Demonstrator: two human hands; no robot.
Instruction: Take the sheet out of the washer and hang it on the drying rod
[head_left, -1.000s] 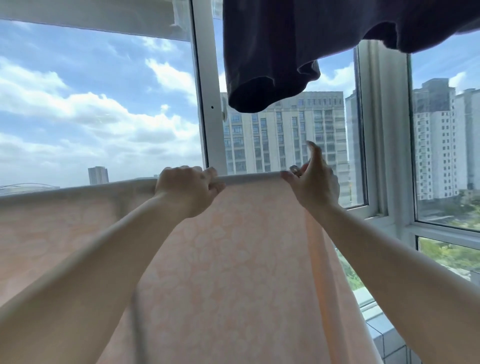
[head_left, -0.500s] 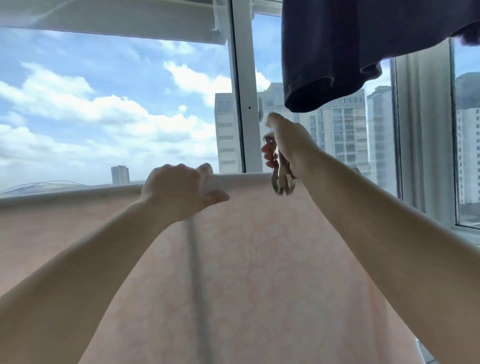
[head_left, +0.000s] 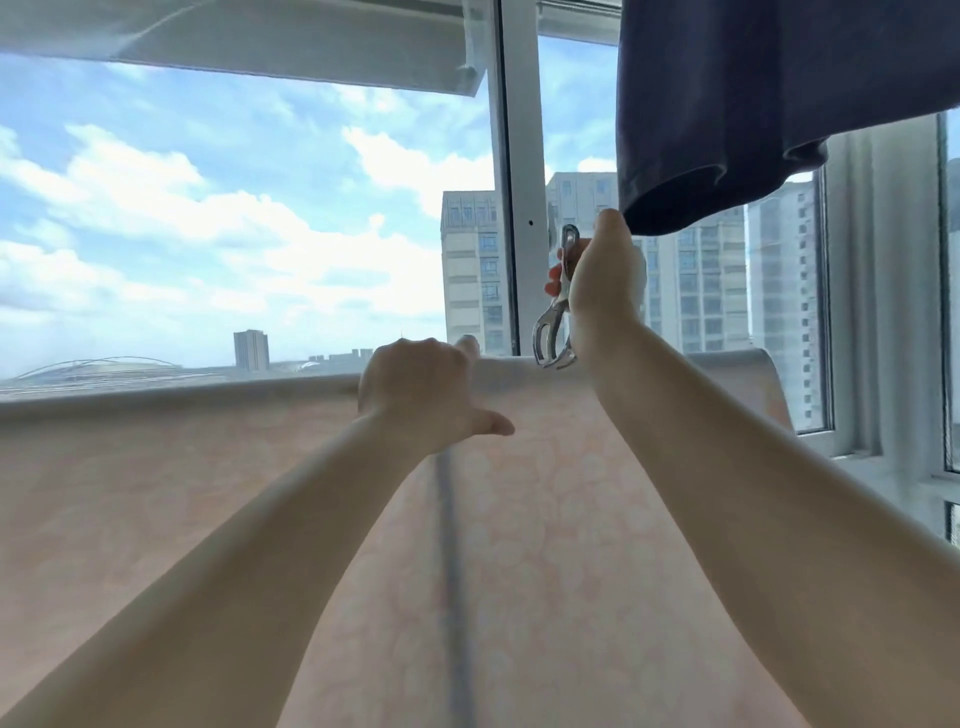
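The right hand (head_left: 602, 280) has risen, fingers clamped on a metal clip (head_left: 555, 332) just above the draped sheet's (head_left: 519, 519) top fold. The left hand (head_left: 421, 400), fingers curled over that fold, stays put. A dark garment (head_left: 753, 104) crowds one o'clock.

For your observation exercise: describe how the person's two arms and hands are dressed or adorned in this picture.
Both forearms are bare, with no sleeves in view. The left hand shows no glove, ring, watch or bracelet. The right hand is also ungloved, and red polish shows on its fingertips. No markings are visible on either arm.
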